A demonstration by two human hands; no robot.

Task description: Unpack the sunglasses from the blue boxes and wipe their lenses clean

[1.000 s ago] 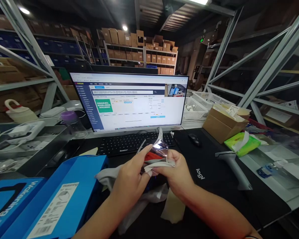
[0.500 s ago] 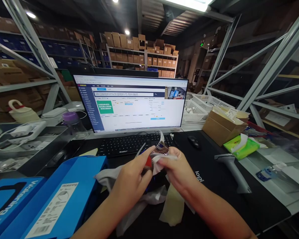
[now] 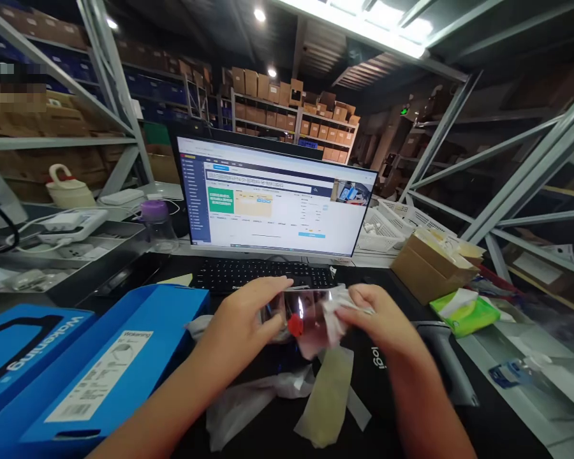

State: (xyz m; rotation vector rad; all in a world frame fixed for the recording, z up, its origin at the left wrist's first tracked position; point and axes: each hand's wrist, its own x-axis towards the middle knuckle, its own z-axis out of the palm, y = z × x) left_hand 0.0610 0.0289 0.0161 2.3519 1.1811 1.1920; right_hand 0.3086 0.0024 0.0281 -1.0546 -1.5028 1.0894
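Both my hands are raised in front of the keyboard (image 3: 263, 276). My left hand (image 3: 242, 325) grips one end of a shiny, reflective flat item with a red spot (image 3: 300, 315). My right hand (image 3: 380, 317) holds its other end, fingers closed on a pale cloth (image 3: 337, 312) pressed against the item. Loose plastic wrapping and a strip of beige film (image 3: 328, 398) lie on the black desk mat (image 3: 377, 363) beneath my hands.
A monitor (image 3: 277, 197) stands behind the keyboard. An open blue box (image 3: 95, 376) sits at the near left. A handheld scanner (image 3: 447, 363), a green tissue pack (image 3: 463, 311) and a cardboard box (image 3: 425, 268) are at the right. Metal shelving surrounds the desk.
The camera view has tilted up and shifted. My hands turned the shiny item from tilted upright to lying flatter and wider between them; my right hand moved to the right with the cloth.
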